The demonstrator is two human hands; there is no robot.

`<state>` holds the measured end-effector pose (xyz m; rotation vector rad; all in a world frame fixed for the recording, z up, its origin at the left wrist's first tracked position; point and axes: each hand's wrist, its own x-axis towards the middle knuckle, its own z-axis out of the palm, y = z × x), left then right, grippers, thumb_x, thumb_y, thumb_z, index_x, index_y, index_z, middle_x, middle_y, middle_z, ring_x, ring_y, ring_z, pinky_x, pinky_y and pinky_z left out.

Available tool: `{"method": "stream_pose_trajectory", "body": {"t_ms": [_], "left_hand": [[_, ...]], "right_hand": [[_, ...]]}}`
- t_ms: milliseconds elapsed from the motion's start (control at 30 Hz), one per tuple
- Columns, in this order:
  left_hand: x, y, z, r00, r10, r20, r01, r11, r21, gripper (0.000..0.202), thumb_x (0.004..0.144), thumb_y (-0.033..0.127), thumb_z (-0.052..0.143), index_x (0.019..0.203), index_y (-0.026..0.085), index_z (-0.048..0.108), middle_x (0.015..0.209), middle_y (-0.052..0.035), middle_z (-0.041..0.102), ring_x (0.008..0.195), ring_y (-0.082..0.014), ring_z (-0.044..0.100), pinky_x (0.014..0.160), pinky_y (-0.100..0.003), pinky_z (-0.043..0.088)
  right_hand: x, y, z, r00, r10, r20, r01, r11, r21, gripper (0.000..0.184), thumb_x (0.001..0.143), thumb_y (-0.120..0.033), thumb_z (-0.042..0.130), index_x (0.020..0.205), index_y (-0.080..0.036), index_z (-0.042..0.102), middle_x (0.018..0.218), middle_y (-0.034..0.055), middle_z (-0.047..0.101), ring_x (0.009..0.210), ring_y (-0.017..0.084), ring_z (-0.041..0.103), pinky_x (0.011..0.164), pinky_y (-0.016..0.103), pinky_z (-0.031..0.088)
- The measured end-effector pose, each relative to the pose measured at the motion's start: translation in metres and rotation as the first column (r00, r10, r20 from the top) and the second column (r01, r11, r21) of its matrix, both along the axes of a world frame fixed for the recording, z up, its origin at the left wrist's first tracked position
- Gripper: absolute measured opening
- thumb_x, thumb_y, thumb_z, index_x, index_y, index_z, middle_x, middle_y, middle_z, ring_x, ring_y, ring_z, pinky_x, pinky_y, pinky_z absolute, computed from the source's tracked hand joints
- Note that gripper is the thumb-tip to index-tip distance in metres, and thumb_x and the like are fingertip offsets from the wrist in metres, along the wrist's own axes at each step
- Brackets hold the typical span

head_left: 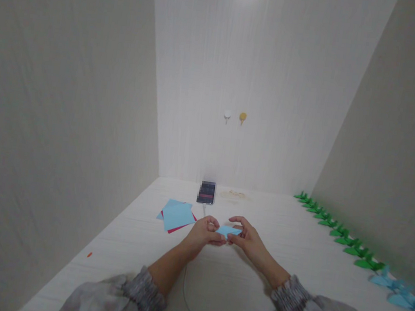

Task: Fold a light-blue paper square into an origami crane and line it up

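Note:
Between my two hands, just above the white table, is a small folded piece of light blue paper (227, 230). My left hand (205, 233) pinches its left end between thumb and fingers. At the right end, my right hand (244, 238) grips the paper with its thumb and curled fingers, the index finger arched above it. The fingers partly hide the paper, so its exact folds cannot be made out. Left of my left hand lies a loose stack of light blue sheets (178, 216), with red paper (178, 228) showing at the edges.
A phone (206, 193) rests near the back wall, its cable (188, 303) running toward me. Folded green paper pieces (342, 235) and blue ones (403, 298) line the right edge. An orange scrap (89, 254) lies left. Two hooks (242, 117) are on the wall.

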<state>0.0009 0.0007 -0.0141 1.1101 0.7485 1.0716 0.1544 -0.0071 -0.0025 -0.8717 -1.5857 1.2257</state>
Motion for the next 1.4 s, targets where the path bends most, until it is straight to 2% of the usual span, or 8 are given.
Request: {"method": "stream_pose_trajectory", "body": {"t_ms": [200,500,667,867,1100,1233,1400], "left_hand": [[-0.0006,-0.0004,0.0003,1.000,-0.013,0.019,0.013,1.000,-0.006,0.043,0.043,0.016,0.071,0.072,0.016,0.040,0.053,0.0014,0.060,0.054,-0.0176,0.059,0.059,-0.033,0.046],[-0.0007,-0.0004,-0.0020,0.999,-0.039,-0.011,0.039,0.999,0.018,0.045,0.041,0.017,0.071,0.072,0.016,0.039,0.053,0.0006,0.060,0.053,-0.0180,0.059,0.056,-0.033,0.047],[0.0000,0.0002,-0.0024,0.999,-0.035,0.004,0.035,0.999,0.026,0.047,0.040,0.016,0.071,0.073,0.017,0.038,0.054,0.0001,0.061,0.051,-0.0175,0.059,0.055,-0.032,0.046],[0.0005,-0.0023,-0.0002,0.999,-0.029,-0.024,0.031,0.999,0.043,0.040,0.046,0.023,0.069,0.078,0.014,0.046,0.063,-0.0031,0.062,0.057,-0.0158,0.059,0.059,-0.029,0.045],[-0.0007,0.0035,-0.0048,0.996,-0.007,-0.090,0.011,0.999,0.041,0.033,0.049,0.026,0.067,0.073,0.010,0.052,0.063,-0.0055,0.061,0.052,-0.0130,0.057,0.052,-0.024,0.044],[-0.0007,0.0047,-0.0063,0.990,0.010,-0.144,-0.002,0.999,0.054,0.032,0.048,0.027,0.068,0.071,0.009,0.054,0.059,-0.0040,0.060,0.048,-0.0118,0.056,0.050,-0.023,0.043],[0.0007,0.0030,-0.0052,0.987,-0.003,-0.159,0.007,1.000,0.024,0.030,0.048,0.026,0.068,0.070,0.010,0.055,0.061,-0.0035,0.061,0.048,-0.0103,0.055,0.051,-0.022,0.043]], "right_hand": [[0.0010,0.0003,0.0013,0.999,0.002,-0.033,-0.002,1.000,-0.007,0.040,0.059,-0.021,0.059,0.092,-0.020,0.037,0.058,-0.0048,0.052,0.052,0.011,0.053,0.051,0.024,0.040],[0.0000,-0.0011,0.0040,0.997,-0.002,0.071,0.005,0.999,-0.049,0.040,0.055,-0.018,0.061,0.089,-0.020,0.040,0.056,-0.0059,0.051,0.048,0.009,0.050,0.045,0.021,0.036],[0.0016,-0.0019,0.0049,1.000,0.007,0.022,-0.006,0.999,-0.047,0.043,0.055,-0.016,0.060,0.092,-0.021,0.039,0.054,-0.0064,0.052,0.049,0.010,0.051,0.047,0.021,0.037],[0.0004,-0.0029,0.0073,0.999,-0.032,0.042,0.034,0.999,-0.024,0.034,0.056,-0.017,0.060,0.085,-0.019,0.044,0.054,-0.0052,0.053,0.051,0.011,0.052,0.051,0.023,0.039],[-0.0010,-0.0058,0.0080,0.991,-0.031,0.132,0.027,0.999,0.035,0.010,0.061,-0.020,0.056,0.070,-0.015,0.053,0.057,-0.0022,0.055,0.053,0.010,0.050,0.052,0.021,0.037],[0.0007,-0.0024,0.0046,0.984,-0.059,0.169,0.044,0.995,0.091,0.010,0.064,-0.023,0.055,0.064,-0.013,0.055,0.058,-0.0012,0.054,0.054,0.009,0.048,0.052,0.020,0.036],[0.0023,0.0016,0.0010,0.984,-0.079,0.158,0.075,0.997,0.035,0.013,0.061,-0.025,0.057,0.061,-0.013,0.055,0.051,-0.0021,0.052,0.047,0.008,0.044,0.047,0.019,0.034]]}}
